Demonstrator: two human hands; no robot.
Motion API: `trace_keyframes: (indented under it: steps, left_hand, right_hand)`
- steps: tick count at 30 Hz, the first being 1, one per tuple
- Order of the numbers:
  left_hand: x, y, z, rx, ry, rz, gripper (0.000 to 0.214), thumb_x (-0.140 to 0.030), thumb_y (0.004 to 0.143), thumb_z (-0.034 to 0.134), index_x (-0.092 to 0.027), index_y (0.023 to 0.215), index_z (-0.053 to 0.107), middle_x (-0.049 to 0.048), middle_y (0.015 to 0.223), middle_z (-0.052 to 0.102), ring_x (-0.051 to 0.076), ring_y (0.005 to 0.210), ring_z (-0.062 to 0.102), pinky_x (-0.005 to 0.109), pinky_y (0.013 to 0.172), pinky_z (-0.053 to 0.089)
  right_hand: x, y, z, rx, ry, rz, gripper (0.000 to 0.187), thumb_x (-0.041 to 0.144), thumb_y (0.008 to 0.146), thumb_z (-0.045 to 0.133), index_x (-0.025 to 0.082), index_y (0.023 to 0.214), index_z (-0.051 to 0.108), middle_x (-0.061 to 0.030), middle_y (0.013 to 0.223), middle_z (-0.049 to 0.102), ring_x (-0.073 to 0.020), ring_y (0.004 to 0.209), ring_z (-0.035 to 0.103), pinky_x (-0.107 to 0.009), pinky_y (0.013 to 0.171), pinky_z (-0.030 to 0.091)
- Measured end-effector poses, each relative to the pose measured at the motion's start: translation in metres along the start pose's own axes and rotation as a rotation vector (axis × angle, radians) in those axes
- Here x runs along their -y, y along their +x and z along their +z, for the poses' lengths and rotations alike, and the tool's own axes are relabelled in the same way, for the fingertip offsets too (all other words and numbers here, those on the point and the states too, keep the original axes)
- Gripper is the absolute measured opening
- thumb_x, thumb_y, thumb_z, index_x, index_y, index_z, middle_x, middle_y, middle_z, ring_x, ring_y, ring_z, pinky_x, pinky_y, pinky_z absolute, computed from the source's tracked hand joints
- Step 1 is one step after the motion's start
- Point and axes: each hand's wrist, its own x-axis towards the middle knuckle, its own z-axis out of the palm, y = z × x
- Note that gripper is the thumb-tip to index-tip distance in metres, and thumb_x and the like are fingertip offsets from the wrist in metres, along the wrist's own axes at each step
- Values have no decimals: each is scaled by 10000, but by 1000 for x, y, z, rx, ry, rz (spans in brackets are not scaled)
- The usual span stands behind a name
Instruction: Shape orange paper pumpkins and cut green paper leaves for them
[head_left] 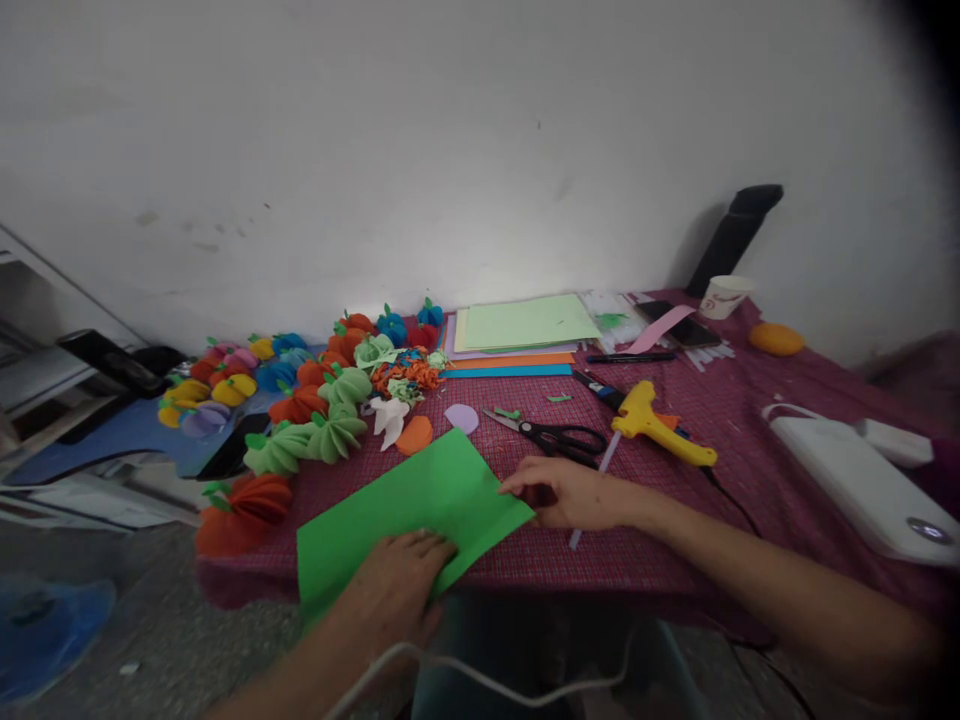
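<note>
A sheet of bright green paper (420,495) lies at a slant over the table's front edge, its left corner hanging past it. My left hand (405,575) is closed on the sheet's near edge, fingers on top and the thumb largely hidden. At the right corner, my right hand (566,492) pinches the paper's edge between thumb and fingers. Just beyond my right hand lie black-handled scissors (559,437). A yellow glue gun (664,428) with a whitish glue stick (609,455) rests to its right. Orange (415,435) and lilac (462,418) paper circles sit behind the sheet.
Several folded paper pumpkins (300,405) line the left side, beside shredded paper (409,372). Stacked coloured sheets (525,325) lie at the wall. On the right are a phone (679,325), a paper cup (724,297) and a white power bank (862,485). A white cable (510,690) crosses low in front.
</note>
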Motion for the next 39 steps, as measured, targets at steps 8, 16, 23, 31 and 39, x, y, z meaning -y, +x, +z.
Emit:
trace_keyframes:
  steps: [8,16,23,31,39]
  left_hand:
    - [20,-6,3,-30,-3,-12,500,-191,723,431,-196,1217,500,103,1191,570,251,1083,516,380,928,367]
    - [61,-7,-22,-30,-95,-176,532,-230,759,408,-232,1291,386,72,1087,608,224,963,568,332,808,407]
    - [68,-3,-30,6,19,-298,582,-225,767,393,-153,1335,287,82,908,633,223,839,597,309,716,414]
    - [76,-5,-18,-8,179,-239,575,-226,803,327,-172,1365,219,119,979,631,254,885,605,362,748,425]
    - [70,-13,-18,-11,196,-222,563,-222,773,354,-161,1332,309,101,924,646,250,833,607,375,728,434]
  right_hand:
    - [0,15,6,26,16,93,255,338,831,462,144,745,603,10,597,543,-69,470,478,-176,446,398]
    - [-3,31,12,-24,139,311,245,343,803,465,157,644,489,25,492,549,-54,365,455,-151,361,375]
    - [-1,45,12,-60,-70,369,145,264,756,496,154,687,561,36,473,529,-78,424,529,-151,407,346]
    - [3,53,12,-142,-475,296,189,319,741,526,169,690,629,-1,598,602,-100,538,513,-197,471,287]
    - [9,49,16,-123,-542,321,186,352,726,526,201,709,635,-2,684,645,-123,615,555,-211,505,298]
